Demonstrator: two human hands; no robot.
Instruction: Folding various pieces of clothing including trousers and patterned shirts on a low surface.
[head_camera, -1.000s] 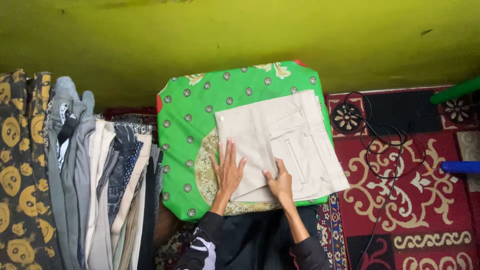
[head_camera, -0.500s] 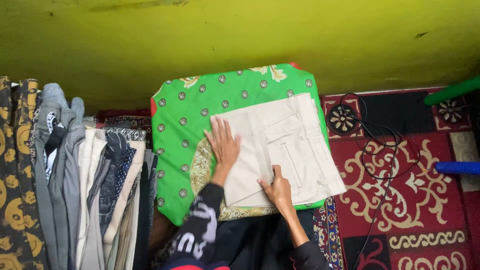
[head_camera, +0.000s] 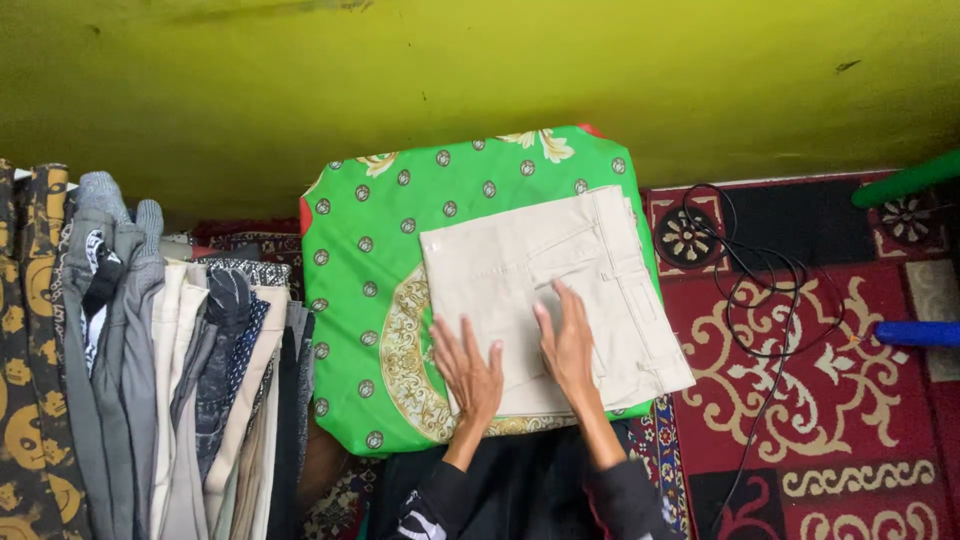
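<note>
- Beige cotton, folded: a pair of trousers (head_camera: 545, 290) lies flat on a green patterned cushion (head_camera: 370, 250), set toward the cushion's right half.
- The left hand (head_camera: 470, 375) rests palm down, fingers spread wide, on the near left corner of the trousers, right at the near edge of the fold.
- The right hand (head_camera: 570, 345) lies flat just beside it, fingers stretched out toward the far side, pressing the middle of the cloth. Neither hand grips anything.
- The trousers' right edge runs out to the cushion's right edge, and the near right corner overhangs it slightly.
- To the left of the trousers a broad strip of bare green cushion stays open; a narrower strip shows on the far side.
- The cushion's far edge sits close to the yellow-green wall (head_camera: 500, 70).
- Left of the cushion stands a row of folded clothes (head_camera: 170, 370), packed on edge, in grey, beige, dark blue and a black-and-yellow print; its nearest pieces come just beside the cushion's left edge.
- To the right lies a red patterned carpet (head_camera: 850, 400), with a black cable (head_camera: 760, 290) looped over it near the cushion.
- A blue bar (head_camera: 920, 333) and a green bar (head_camera: 905, 182) reach in from the right edge, well apart from the hands.
</note>
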